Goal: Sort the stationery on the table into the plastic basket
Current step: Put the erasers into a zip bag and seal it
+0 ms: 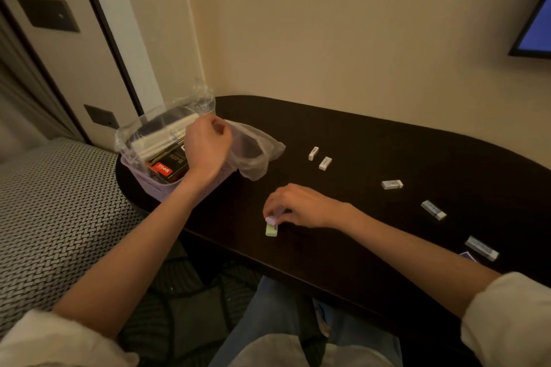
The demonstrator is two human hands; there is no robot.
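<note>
A lilac plastic basket stands at the table's left end, holding a black and red box and white packets. My left hand hovers over the basket, pinching the edge of a clear plastic bag that drapes over it. My right hand rests near the table's front edge, its fingers closed on a small pink eraser. A pale green eraser lies right below it, touching. Several white erasers lie to the right: two small ones, one, one and one.
The dark oval table runs along a beige wall. A patterned bed adjoins the left end. A small purple object sits by the nearest white eraser. A screen hangs at the upper right.
</note>
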